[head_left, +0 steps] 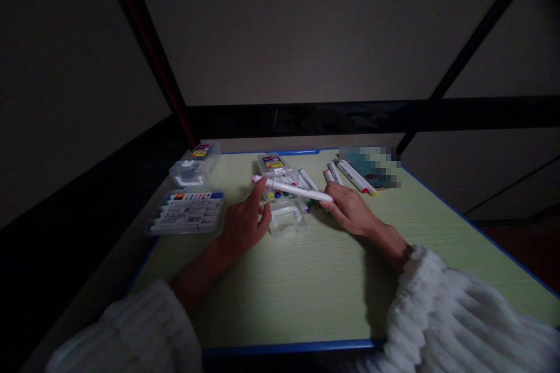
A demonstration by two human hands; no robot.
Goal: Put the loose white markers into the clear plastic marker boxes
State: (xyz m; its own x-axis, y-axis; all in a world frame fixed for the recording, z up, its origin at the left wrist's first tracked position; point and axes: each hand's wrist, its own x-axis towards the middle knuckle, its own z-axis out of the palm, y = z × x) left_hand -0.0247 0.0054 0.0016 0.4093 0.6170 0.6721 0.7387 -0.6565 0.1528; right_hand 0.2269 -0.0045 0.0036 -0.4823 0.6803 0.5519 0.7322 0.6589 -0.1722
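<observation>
White marker [294, 188] over box [286, 219]; cases [187, 213] nr.

Pale-green table [280, 303] edged in blue; grey wall [306, 41] crossed by black rail [306, 119] and dark slanting strips [485, 26]; reddish surface [534, 245] glimpsed low at right; room dimly lit, left side shadowed.

In white, ribbed, plush sleeves [464, 309], we angle our bare left hand [244, 220] toward one o'clock, thumb [265, 218] and forefinger [258, 191] parted, our bare right hand [352, 208] pinched toward ten.
</observation>
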